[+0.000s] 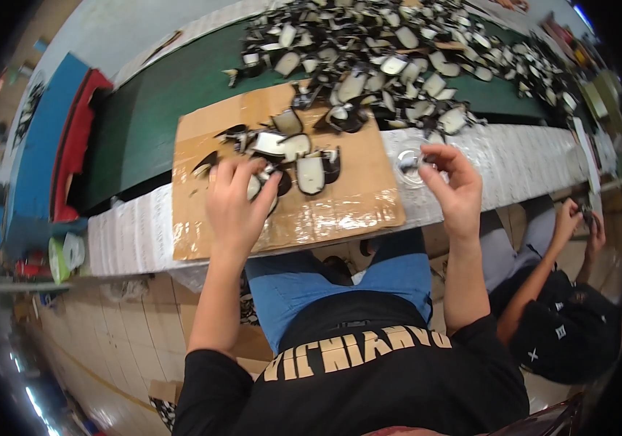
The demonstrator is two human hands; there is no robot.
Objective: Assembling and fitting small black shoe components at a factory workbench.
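From my remote seat, through the head view, I see the left hand [238, 200] over the cardboard [340, 214], its thumb and fingers curved, only a narrow gap between them, at the near left of a loose cluster of black-and-cream pieces [311, 176]. I cannot tell whether it grips one. The right hand [460, 187] is raised at the right side of a clear round dish [402, 176], thumb and forefinger nearly together; something small and dark shows at their tips, but blur keeps me from telling whether it is pinched. The dish sits on the white ledge [521, 160], just right of the cardboard. Beyond, a heap [351, 87] of similar pieces covers much of the green belt [144, 102].
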